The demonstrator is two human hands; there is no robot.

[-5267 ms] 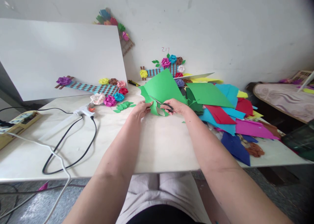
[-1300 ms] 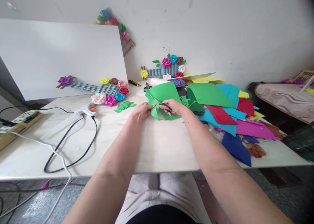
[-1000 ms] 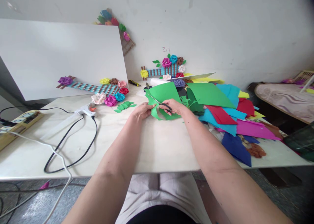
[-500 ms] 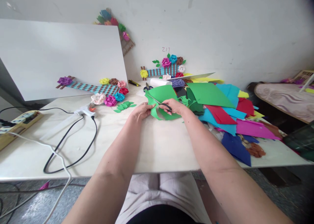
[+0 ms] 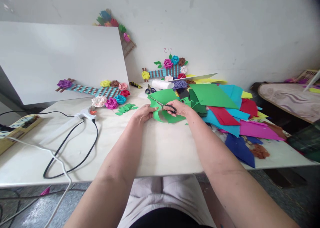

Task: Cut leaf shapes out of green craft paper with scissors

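Note:
A green paper sheet (image 5: 163,96) lies over the middle of the white table (image 5: 160,148). My left hand (image 5: 143,113) pinches its lower left edge. My right hand (image 5: 178,108) is closed round the black handles of a pair of scissors (image 5: 163,105), whose blades point up-left into the green sheet. A small heap of cut green leaf shapes (image 5: 126,108) lies just left of my left hand.
Coloured paper sheets (image 5: 230,116) are piled at the right. A glue gun (image 5: 86,113) with a black cable lies at the left, beside a power strip (image 5: 17,123). Woven strips with paper flowers (image 5: 100,91) lean on a white board; a second pair of scissors (image 5: 150,89) and a white roll (image 5: 162,84) sit behind.
The green sheet has dropped from raised to nearly flat, uncovering the white roll and the blue-handled scissors behind it. Both hands have stayed on the sheet and the scissors.

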